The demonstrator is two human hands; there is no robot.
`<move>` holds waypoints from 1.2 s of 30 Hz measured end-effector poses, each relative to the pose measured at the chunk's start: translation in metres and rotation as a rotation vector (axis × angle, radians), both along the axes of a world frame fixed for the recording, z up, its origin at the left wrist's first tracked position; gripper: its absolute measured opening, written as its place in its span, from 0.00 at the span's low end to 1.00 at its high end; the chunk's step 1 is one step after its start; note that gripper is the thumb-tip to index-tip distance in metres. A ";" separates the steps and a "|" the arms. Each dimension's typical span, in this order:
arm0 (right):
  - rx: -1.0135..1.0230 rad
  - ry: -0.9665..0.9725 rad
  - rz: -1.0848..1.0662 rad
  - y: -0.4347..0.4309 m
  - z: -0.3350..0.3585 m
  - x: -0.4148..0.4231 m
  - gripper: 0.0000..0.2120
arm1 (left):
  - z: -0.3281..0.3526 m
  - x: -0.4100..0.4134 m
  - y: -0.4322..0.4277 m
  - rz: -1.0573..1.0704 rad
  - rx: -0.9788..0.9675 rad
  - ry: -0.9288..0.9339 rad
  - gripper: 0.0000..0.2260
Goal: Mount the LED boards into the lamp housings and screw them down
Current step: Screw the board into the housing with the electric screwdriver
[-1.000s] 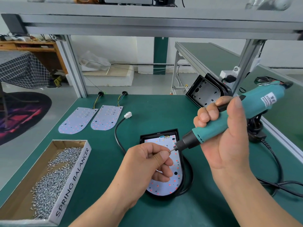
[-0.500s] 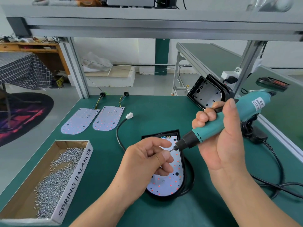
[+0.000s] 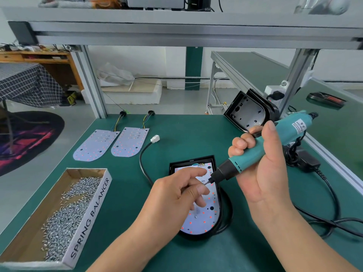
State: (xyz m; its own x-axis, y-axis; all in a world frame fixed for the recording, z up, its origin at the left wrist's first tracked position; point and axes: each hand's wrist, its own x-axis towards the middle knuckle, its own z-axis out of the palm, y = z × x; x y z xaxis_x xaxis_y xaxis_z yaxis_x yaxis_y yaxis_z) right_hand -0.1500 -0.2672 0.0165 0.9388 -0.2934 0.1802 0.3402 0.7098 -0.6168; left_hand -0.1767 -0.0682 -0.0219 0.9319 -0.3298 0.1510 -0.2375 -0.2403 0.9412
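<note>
A black D-shaped lamp housing (image 3: 191, 159) lies flat, a white LED board (image 3: 204, 218) seated inside it; above it the right hand (image 3: 263, 173) grips a teal electric screwdriver (image 3: 261, 152), bit slanting down at the board; the left hand (image 3: 176, 195) pinches the bit's tip; left of the housing sits a cardboard tray (image 3: 88, 218) of silver screws (image 3: 64, 218).

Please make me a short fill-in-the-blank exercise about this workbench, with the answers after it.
1. The right hand grips the screwdriver; the left hand pinches a small ____ at its bit.
2. ____ loose LED boards lie beyond the cardboard box.
3. The box's label reads SPRING ____.
Missing words: screw; two; BALANCER.
</note>
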 end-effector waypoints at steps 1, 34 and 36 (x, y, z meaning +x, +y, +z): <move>0.014 0.007 -0.005 0.000 0.000 0.000 0.13 | 0.001 0.000 0.001 -0.005 -0.018 0.012 0.13; -0.067 -0.018 -0.170 -0.011 -0.003 0.009 0.13 | -0.009 0.016 -0.016 0.053 -0.022 0.479 0.18; -0.081 -0.021 -0.173 -0.011 -0.003 0.009 0.12 | -0.010 0.014 -0.018 0.053 -0.030 0.473 0.17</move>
